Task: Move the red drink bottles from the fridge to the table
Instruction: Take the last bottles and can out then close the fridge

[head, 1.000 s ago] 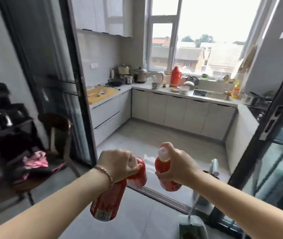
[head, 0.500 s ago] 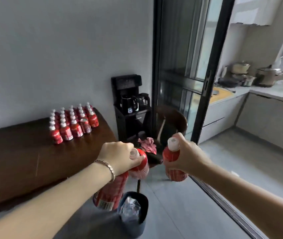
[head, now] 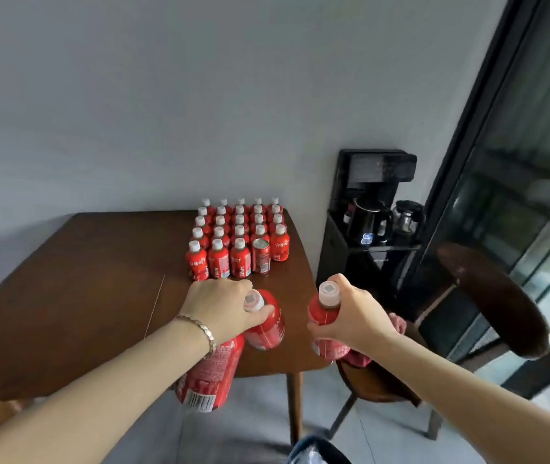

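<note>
Head view: the person is standing at the near right corner of the dark brown wooden table (head: 66,296), both arms reaching out over it. The left hand (head: 223,306) is gripping two things at once. One is a small red plastic drink bottle with a white cap (head: 266,326), pinched near its neck and tilting over the tabletop. The other is a larger red labelled container (head: 210,376) hanging below the palm past the near edge; its top is hidden, so I cannot tell bottle from can. The right hand (head: 354,316) is curling its fingers round a second red white-capped bottle (head: 322,313), holding it upright at the table's right edge. At the far right corner a tight block of red bottles (head: 238,236) is standing in rows, with one red can (head: 260,256) in the front row. Beyond the right edge a black drinks stand with kettles (head: 372,216) and a round-backed wooden chair (head: 491,296) are sitting by the black-framed glass door (head: 518,162).

A second ago the view was facing through the doorway into the kitchen, and half a second ago the table was lying off to the left, apart from the hands. Now the hands are hovering over it with the same load. The carry is looking nearly finished, and setting the bottles down just in front of the block seems to be coming next.
</note>
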